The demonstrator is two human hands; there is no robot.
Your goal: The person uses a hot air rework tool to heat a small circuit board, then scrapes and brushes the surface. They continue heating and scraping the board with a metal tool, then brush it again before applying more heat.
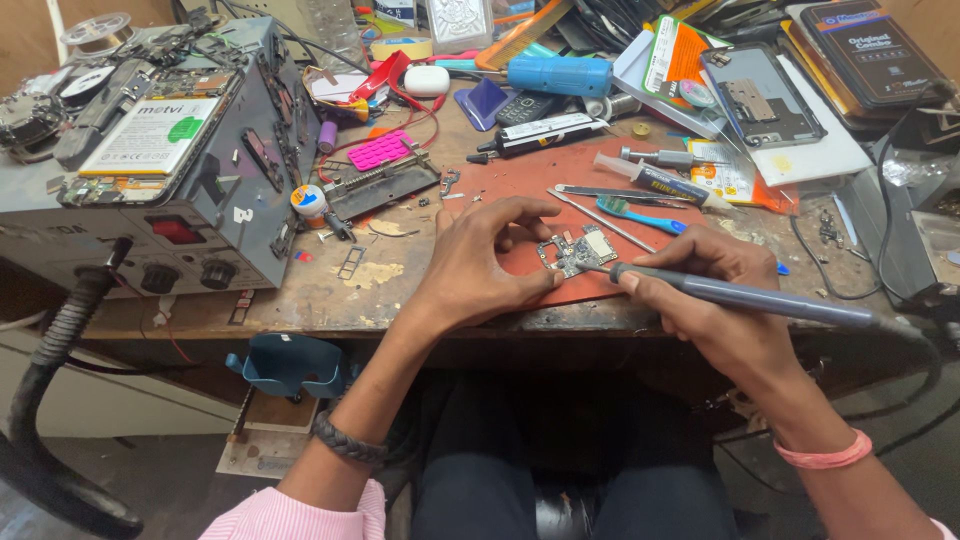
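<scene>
Left hand [480, 262] curled over the small circuit board [577, 250], fingertips pinching its left edge, board lying on the red mat [520, 180] near the table [330, 300] front edge. Right hand [715, 290] closed around a grey soldering iron [740, 295], pen-style, tip touching the board's lower right. Blue toothbrush [640, 215], syringe tube [660, 182] and tweezers [600, 192] just behind on the mat. Grey power supply unit [190, 190] far left.

tools [640, 185] crowd mat's [520, 180] far edge
</scene>
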